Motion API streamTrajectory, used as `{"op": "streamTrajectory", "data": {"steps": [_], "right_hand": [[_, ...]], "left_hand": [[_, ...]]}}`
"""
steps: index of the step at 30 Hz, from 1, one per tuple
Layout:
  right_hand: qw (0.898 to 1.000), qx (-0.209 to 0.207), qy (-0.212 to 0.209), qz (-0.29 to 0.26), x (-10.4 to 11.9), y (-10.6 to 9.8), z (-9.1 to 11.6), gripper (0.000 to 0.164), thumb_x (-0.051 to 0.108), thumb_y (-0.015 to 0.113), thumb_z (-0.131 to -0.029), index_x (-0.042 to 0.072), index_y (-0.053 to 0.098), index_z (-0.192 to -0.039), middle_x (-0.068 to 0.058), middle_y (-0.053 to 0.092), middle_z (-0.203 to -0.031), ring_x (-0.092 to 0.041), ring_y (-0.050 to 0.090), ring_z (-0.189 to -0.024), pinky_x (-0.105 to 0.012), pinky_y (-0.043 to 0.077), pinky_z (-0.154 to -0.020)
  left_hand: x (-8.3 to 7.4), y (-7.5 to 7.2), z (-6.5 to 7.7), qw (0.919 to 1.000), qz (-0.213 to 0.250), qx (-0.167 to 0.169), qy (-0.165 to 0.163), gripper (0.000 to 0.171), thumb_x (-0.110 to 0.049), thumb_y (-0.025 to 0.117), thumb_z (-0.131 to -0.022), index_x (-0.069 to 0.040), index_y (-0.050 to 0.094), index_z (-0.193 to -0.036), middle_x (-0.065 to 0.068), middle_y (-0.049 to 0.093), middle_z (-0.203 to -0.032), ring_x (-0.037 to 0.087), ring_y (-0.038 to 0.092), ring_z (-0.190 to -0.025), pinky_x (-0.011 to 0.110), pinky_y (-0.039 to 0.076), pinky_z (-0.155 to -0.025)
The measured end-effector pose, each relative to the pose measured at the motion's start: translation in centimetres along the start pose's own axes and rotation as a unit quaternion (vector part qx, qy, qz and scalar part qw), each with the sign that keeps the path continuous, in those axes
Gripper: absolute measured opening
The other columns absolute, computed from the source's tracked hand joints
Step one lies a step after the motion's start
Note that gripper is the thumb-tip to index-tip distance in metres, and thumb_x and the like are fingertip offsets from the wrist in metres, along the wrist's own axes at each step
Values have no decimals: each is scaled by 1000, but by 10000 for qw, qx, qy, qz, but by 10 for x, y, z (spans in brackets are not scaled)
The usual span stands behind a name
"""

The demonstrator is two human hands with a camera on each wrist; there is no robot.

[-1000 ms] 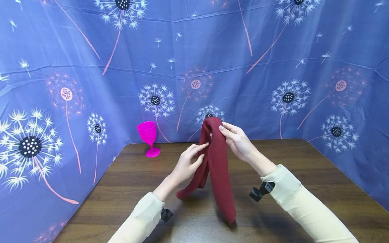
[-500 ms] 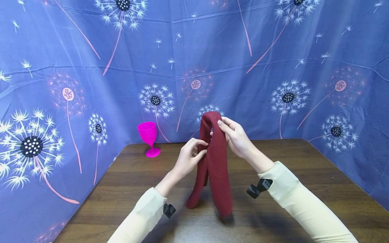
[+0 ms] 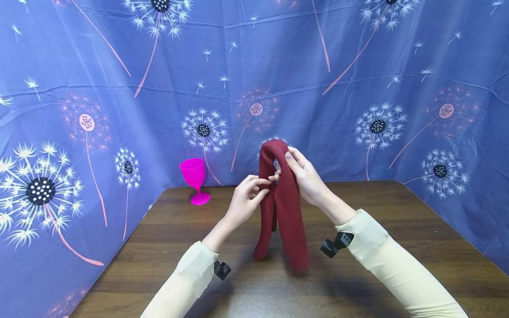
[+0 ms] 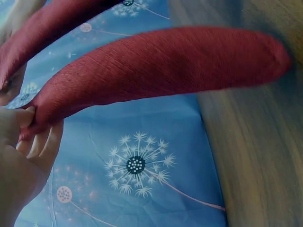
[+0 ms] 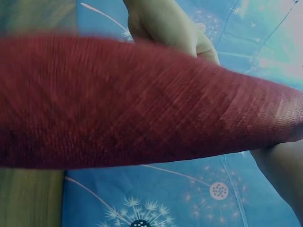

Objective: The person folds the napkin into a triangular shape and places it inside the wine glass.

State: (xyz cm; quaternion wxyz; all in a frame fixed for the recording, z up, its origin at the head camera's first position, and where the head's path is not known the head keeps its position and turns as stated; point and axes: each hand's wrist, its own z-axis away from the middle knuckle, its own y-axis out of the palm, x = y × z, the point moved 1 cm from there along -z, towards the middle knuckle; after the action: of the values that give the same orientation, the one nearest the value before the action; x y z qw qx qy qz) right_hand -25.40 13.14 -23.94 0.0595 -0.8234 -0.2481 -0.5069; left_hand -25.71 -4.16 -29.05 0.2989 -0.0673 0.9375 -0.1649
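Observation:
A dark red cloth with rounded lower ends hangs folded over between both hands, its top forming an arch. My left hand pinches its left fold between thumb and fingers, shown closely in the left wrist view, where the thumb presses on the cloth. At the upper right, my right hand grips the cloth near the arch, thumb in front and other fingers behind it. In the right wrist view the cloth spans the picture and covers part of both hands.
A bright magenta goblet stands upright at the back left of the brown wooden table. Behind the table hangs a blue curtain printed with dandelions. A small black camera is worn at the right wrist.
Both hands have risen a little with the cloth, and its lower ends hang higher. The left end has swung rightward toward the other. My left fingers have closed onto the left fold.

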Motion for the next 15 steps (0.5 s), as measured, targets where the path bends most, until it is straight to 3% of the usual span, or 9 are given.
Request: {"op": "streamTrajectory", "data": {"steps": [4,7,10,15], "right_hand": [[9999,158,-41,47,0,2,-1,21,34,38,-100,21,45,-114,-1,50,-79,-10,52,-63,-22,47,-61],[9998,200,-10,50,2,3,-2,19,24,29,-103,19,44,-113,0,49,-79,-9,48,-63,-21,42,-61],[9996,260,45,-83,5,5,-2,26,12,22,-100,18,43,-114,2,51,-82,-10,47,-69,-21,41,-64],[9998,152,114,-96,6,9,-1,31,6,26,-97,19,46,-118,4,56,-94,-9,52,-82,-20,44,-75]], "left_hand": [[17,5,-3,9996,-2,-281,15,19,2,69,-80,1,68,-100,17,57,-95,19,52,-70,17,48,-57],[20,5,-4,9992,-63,-389,63,16,-2,70,-81,-3,69,-97,14,56,-95,16,51,-69,17,46,-57],[23,4,-6,9985,-104,-511,174,10,-3,70,-81,-4,69,-90,11,55,-93,12,52,-70,17,47,-58],[26,4,-6,9967,-91,-728,349,8,1,69,-79,-6,69,-82,8,57,-92,9,55,-70,18,51,-60]]}}
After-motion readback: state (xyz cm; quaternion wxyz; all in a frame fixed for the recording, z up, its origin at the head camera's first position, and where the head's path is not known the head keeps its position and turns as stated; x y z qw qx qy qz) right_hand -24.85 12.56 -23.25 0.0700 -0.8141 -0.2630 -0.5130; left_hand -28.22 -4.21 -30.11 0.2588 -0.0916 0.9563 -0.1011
